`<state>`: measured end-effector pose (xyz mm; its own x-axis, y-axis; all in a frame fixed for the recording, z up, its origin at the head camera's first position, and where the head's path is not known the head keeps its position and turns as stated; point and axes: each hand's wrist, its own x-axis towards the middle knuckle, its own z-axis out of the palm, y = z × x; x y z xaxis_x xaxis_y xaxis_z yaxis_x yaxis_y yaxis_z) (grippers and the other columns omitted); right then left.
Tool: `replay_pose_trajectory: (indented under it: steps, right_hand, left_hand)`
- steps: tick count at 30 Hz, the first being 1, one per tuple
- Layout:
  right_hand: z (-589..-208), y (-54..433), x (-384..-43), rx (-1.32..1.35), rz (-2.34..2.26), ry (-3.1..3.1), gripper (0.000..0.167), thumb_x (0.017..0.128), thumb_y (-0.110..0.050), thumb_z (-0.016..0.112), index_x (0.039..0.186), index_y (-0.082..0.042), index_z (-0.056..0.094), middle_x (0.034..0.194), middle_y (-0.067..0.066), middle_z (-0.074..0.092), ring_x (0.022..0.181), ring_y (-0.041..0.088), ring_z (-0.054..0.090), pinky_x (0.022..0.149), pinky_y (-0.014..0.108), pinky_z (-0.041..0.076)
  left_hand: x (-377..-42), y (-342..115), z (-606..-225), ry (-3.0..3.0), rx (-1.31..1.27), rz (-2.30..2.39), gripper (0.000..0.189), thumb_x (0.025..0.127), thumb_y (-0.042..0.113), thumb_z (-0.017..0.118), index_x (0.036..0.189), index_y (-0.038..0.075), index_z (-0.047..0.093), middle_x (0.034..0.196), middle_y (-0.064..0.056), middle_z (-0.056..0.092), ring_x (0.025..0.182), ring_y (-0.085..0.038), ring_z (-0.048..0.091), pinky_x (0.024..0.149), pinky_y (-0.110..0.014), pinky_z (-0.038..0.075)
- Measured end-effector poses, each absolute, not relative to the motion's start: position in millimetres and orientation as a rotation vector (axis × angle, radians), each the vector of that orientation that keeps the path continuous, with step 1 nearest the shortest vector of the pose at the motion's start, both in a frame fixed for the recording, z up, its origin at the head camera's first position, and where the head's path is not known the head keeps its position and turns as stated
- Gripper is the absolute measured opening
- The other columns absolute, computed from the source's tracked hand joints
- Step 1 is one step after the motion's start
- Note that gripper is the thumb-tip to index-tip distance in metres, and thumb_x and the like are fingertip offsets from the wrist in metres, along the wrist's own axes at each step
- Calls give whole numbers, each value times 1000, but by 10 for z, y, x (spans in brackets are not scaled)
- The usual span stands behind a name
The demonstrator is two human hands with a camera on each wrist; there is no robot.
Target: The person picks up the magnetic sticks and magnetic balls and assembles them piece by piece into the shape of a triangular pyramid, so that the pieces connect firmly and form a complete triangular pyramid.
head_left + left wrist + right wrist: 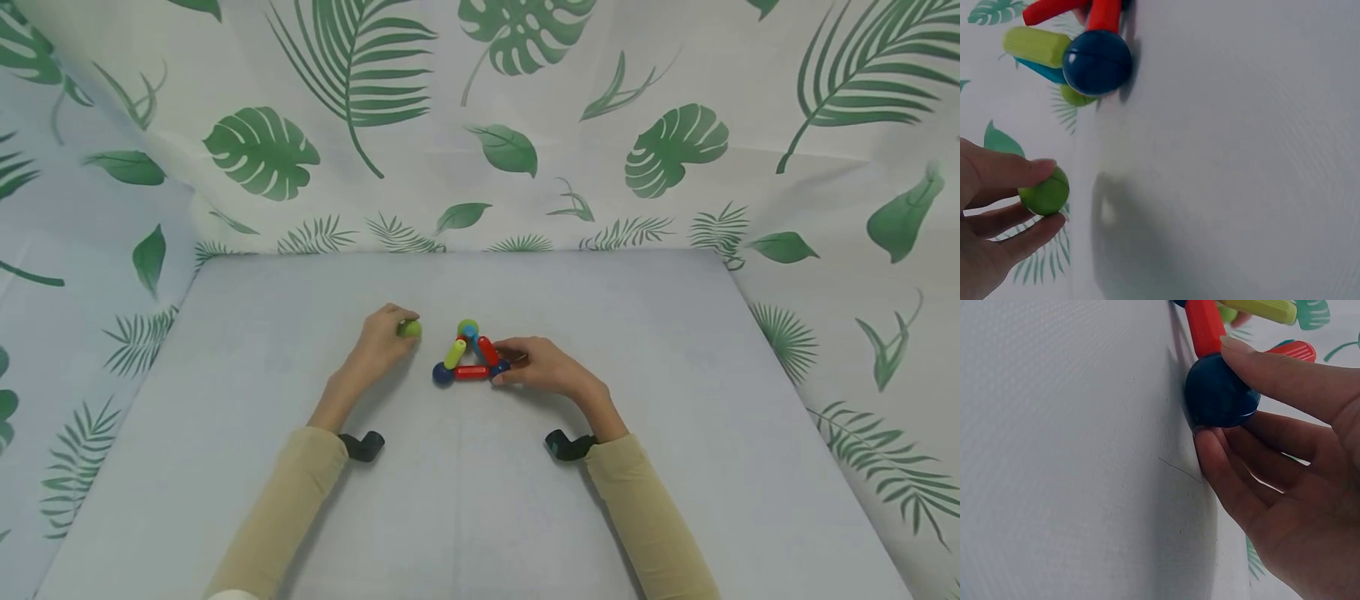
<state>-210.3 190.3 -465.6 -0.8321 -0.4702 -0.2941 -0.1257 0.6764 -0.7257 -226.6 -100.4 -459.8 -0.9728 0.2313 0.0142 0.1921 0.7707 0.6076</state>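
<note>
Left of the assembled toy, my left hand (381, 340) pinches a green ball (1046, 192) between thumb and fingertips, apart from the toy. My right hand (546, 365) grips a dark blue ball (1219, 392) at the toy's right corner, thumb on one side and fingers on the other. The toy is a triangle of rods and balls: a red rod (472, 372) joins that ball to another dark blue ball (443, 373). At the far corner sits a green ball (467, 326). A yellow-green rod (454, 354) and another red rod (488, 351) slant upward from the blue balls. Blue rods show partly behind.
The toy stands on a white table (457, 500). A leaf-patterned curtain (555, 200) rises behind the table's far edge and along both sides. Black wrist cameras (365, 447) are strapped to both wrists.
</note>
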Motion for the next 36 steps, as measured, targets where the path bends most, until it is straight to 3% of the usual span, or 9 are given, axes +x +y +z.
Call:
replay_pose_trajectory:
  steps: [11,28,36]
  right_hand:
    - [-4647,1901,-2102,-465,-1000,2433,65,91,-28,80,147,-6,55,139,12,65,122,27,63,107,47,51]
    - [-4680,1916,-2117,-461,-1026,2424,65,90,-30,81,146,-7,57,137,11,66,123,27,64,108,48,52]
    - [-4669,1922,-2104,-500,-1036,2431,65,90,-32,81,145,-3,57,136,13,66,123,29,64,107,48,52]
  left_hand:
    - [-2102,-839,-4391,2902,484,1124,39,90,3,77,127,-3,67,122,-18,67,106,-30,68,90,-39,60]
    - [-1967,-523,-4164,2784,795,1294,36,89,3,78,124,-1,68,119,-14,69,102,-26,70,94,-43,60]
    - [-2002,-444,-4233,2774,856,1253,34,91,7,78,123,0,69,117,-12,71,94,-22,68,82,-34,61]
